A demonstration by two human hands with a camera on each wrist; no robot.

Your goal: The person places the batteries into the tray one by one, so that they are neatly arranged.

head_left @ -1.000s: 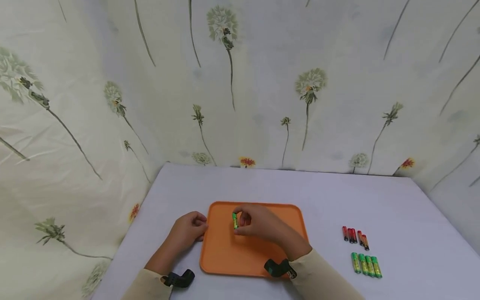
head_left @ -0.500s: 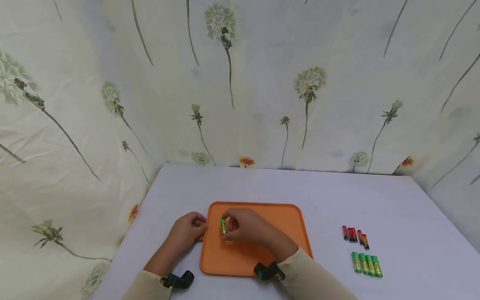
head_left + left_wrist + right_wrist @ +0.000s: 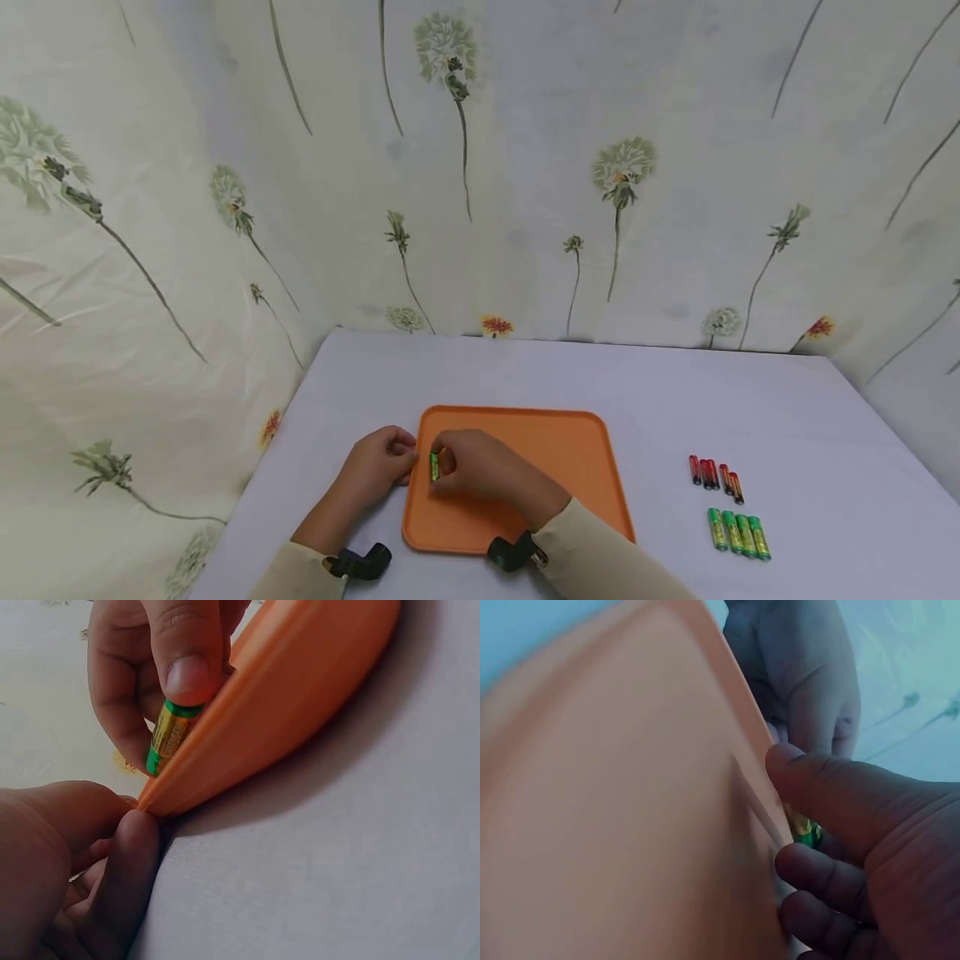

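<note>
An orange tray (image 3: 525, 467) lies on the white-covered table. My left hand (image 3: 372, 464) pinches the tray's left rim between thumb and fingers, as the left wrist view shows close up. Over the left part of the tray, my right hand (image 3: 480, 471) holds a green and gold battery (image 3: 172, 736) by its ends between thumb and finger. The battery is just inside the left rim, partly behind that rim in the left wrist view. In the right wrist view most of the battery (image 3: 804, 829) is hidden by the right thumb.
Right of the tray, several red and black batteries (image 3: 708, 473) lie in a loose row. Nearer the front is a row of several green batteries (image 3: 738, 533). A flower-patterned cloth (image 3: 525, 167) hangs behind the table and along its left side.
My right hand has carried the green battery leftward and down across the tray to near its left rim. My left hand has stayed at the rim.
</note>
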